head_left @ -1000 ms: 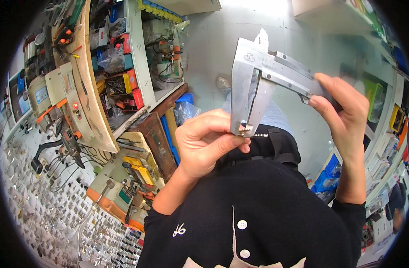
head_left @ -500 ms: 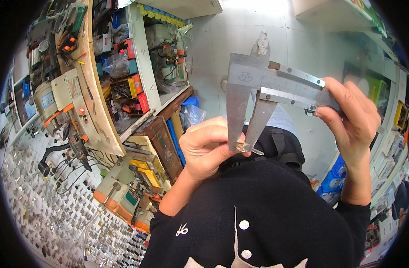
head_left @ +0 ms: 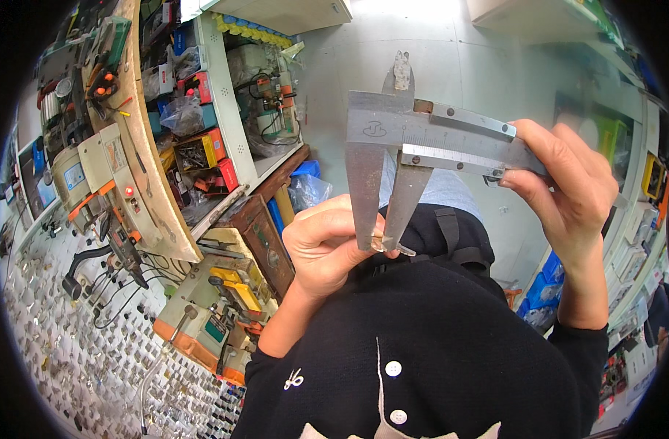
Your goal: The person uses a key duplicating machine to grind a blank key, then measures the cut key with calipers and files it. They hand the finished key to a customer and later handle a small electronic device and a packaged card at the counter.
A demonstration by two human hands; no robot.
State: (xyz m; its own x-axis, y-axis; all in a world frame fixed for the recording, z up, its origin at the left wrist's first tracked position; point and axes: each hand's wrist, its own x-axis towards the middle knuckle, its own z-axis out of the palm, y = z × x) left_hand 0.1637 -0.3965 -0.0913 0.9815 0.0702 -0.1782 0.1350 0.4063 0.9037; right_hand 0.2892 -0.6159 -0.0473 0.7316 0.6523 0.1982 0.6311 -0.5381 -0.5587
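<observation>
1. Far left: beige-and-orange metal machine with a small red light (head_left: 100, 164). Below it, lower left: dense rows of small shiny metal pieces (head_left: 71, 358) on a white surface.
2. Left of centre, lower half: second beige-and-orange machine with yellow parts (head_left: 195, 314).
3. Left hand (head_left: 321, 245), centre: forearm rises from the lower edge, leaning right. Fingers curled; thumb and forefinger closed in a pinch on the small metal piece.
4. Small, thin, brassy-and-silver metal piece (head_left: 405, 250), centre: long axis nearly level, free end pointing right and slightly down. Other end hidden by the fingertips.
5. Grey steel vernier caliper (head_left: 459, 140), centre to right: beam's long axis runs left to right, dipping slightly rightward. Long jaws point down, slightly parted, tips at the metal piece; contact on both sides cannot be told. Short upper points face the top edge.
6. Right hand (head_left: 572, 179), right: forearm nearly vertical, wrist below, thumb under and forefinger over, closed on the caliper's right end.
7. Right, below that hand: blue plastic bins (head_left: 545, 287).
</observation>
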